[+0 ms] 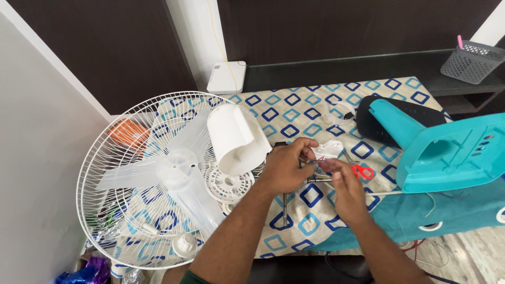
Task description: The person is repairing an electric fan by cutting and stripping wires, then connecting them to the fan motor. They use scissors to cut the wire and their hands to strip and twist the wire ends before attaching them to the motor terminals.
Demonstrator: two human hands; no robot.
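I see my left hand point(286, 165) and right hand point(344, 184) meeting over the tabletop point(315, 110); fingers pinch thin wires point(315, 164) between them, a white plastic part point(327, 150) at 12 o'clock.

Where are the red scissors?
In the head view, the red scissors lie on the patterned cloth, just right of the right hand and left of the teal fan base.

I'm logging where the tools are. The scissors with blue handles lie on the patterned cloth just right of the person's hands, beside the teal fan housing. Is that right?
Not quite: the scissors have red handles, not blue, as the head view shows. They do lie on the patterned cloth just right of the hands, beside the teal fan housing.
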